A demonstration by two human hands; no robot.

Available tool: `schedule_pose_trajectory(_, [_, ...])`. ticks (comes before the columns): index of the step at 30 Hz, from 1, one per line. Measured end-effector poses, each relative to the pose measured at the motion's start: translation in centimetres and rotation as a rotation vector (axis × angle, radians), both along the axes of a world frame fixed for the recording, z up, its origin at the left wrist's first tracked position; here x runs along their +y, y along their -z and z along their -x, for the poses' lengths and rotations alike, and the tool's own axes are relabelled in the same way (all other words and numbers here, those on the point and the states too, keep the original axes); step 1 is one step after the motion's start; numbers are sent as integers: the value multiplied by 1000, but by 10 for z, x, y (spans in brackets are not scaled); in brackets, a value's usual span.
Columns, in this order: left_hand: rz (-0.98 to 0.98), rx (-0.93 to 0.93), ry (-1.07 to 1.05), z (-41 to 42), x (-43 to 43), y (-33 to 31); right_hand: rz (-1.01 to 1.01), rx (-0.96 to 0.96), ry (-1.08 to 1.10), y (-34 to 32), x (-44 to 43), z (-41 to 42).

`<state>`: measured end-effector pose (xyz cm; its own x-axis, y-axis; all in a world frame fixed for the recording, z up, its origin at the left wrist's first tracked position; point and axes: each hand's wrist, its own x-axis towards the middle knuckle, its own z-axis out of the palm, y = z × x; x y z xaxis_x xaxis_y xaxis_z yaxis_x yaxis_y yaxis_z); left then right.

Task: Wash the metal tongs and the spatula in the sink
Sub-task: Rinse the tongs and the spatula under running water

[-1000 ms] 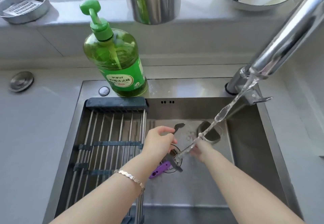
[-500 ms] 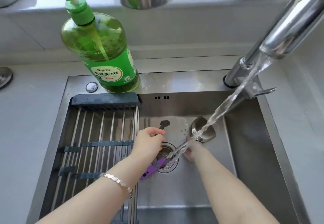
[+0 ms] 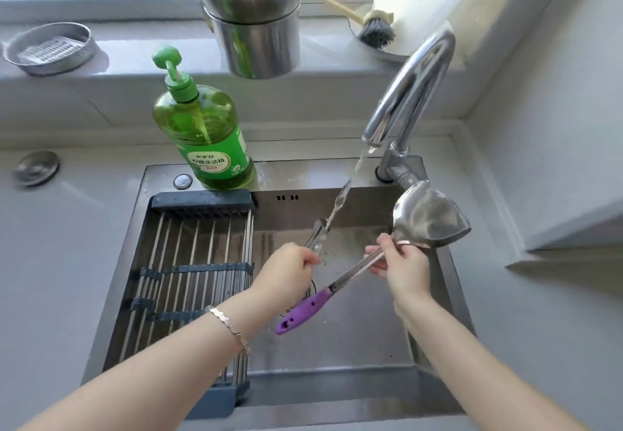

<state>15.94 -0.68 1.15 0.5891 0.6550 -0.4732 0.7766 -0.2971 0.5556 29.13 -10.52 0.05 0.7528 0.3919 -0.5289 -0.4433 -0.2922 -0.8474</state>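
Our left hand (image 3: pixel 290 270) grips the slim metal tongs (image 3: pixel 317 233) under the running water (image 3: pixel 347 188), above the steel sink (image 3: pixel 364 346). Our right hand (image 3: pixel 403 263) pinches the purple-handled steel spatula (image 3: pixel 428 220) at its neck, right of the stream. We should rotate the tongs so every face rinses.

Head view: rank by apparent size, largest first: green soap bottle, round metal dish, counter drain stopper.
1. green soap bottle
2. round metal dish
3. drain stopper
Dish is farther back; gaps still clear.
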Motion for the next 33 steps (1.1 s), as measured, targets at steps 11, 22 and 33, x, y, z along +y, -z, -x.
schedule_pose_trajectory(11, [-554,231,327,36,-10,-68,-208,468,-69,-56,12,49])
schedule_pose_trajectory(22, [-572,268,327,92,9,-70,216,-825,-1066,-45,15,36])
schedule_pose_trajectory(33, [-621,117,234,104,6,-62,262,-815,-1158,-31,28,48])
